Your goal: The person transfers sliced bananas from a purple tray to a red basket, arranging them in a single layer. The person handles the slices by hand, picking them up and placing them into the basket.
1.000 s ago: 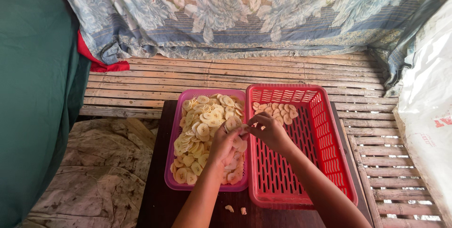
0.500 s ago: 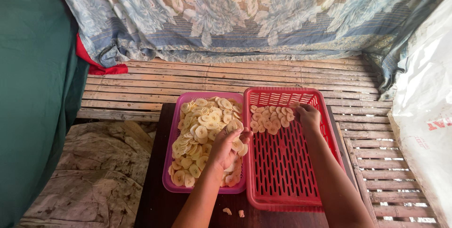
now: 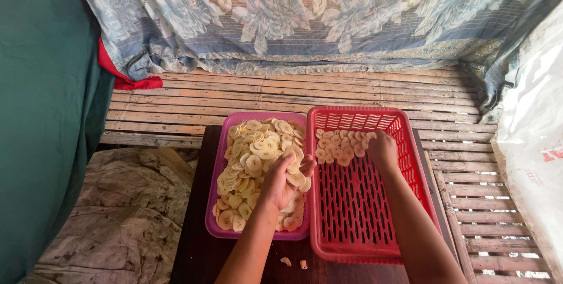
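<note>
Here, from the head view:
Left hand (image 3: 283, 179): fingers curled around banana slices (image 3: 252, 161) in the pink tray (image 3: 218, 161).
Right hand (image 3: 382, 148): resting flat at the far end of the red basket (image 3: 363, 202), touching a small row of slices (image 3: 340, 145); I cannot tell if it grips any.
Both trays: side by side on a dark table (image 3: 196, 249).

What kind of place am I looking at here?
Probably a simple home or small workshop where sliced snacks are prepared: a slatted bamboo platform, a floral cloth hung behind it, and a pink tray of pale round slices.
</note>
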